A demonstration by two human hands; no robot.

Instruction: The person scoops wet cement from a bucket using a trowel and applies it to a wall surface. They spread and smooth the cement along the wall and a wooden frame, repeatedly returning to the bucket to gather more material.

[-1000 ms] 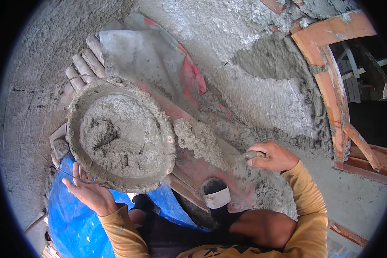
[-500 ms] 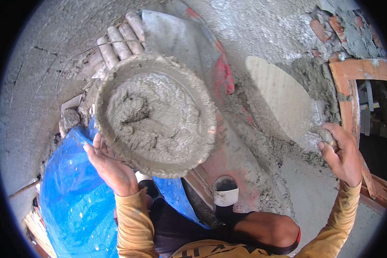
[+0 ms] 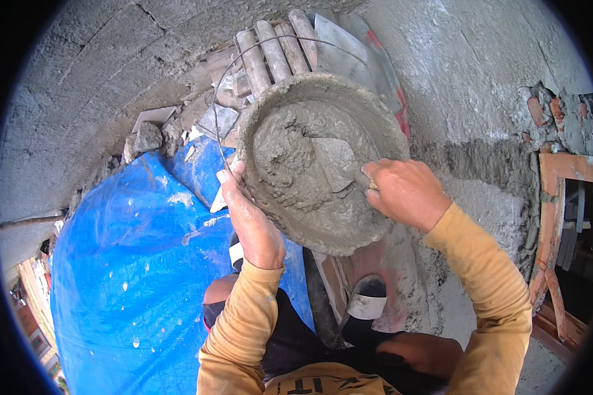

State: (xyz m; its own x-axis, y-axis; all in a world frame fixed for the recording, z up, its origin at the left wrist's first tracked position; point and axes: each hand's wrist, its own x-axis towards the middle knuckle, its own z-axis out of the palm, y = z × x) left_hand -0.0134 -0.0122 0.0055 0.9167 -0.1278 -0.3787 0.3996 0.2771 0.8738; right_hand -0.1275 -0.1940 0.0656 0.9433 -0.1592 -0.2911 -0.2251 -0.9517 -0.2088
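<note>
A round, mortar-crusted bucket (image 3: pixel 257 112) with a thin wire handle is held up before me, tilted so that its inside shows. Wet grey mortar (image 3: pixel 286 155) fills much of it, heaped toward the left. My left hand (image 3: pixel 250 220) grips the bucket at its lower-left rim; some of its fingers are hidden by the side. In my right hand (image 3: pixel 405 194) is a trowel (image 3: pixel 336 161), its grip mostly covered by my closed fingers. The trowel's blade lies on the mortar inside the bucket, smeared grey and partly sunk in it.
A blue tarp (image 3: pixel 132 263) spreads at the left. Behind the bucket are wooden poles (image 3: pixel 270 52), a grey sheet (image 3: pixel 342 49) and broken rubble (image 3: pixel 148 135). A rough plastered wall (image 3: pixel 468 72) rises at the right, beside an orange-brown wooden frame (image 3: pixel 550 217). My sandalled foot (image 3: pixel 367 304) is below.
My right hand has brought the trowel from the wall at the right leftward into the bucket's mortar. The view has shifted; my left hand still holds the bucket.
</note>
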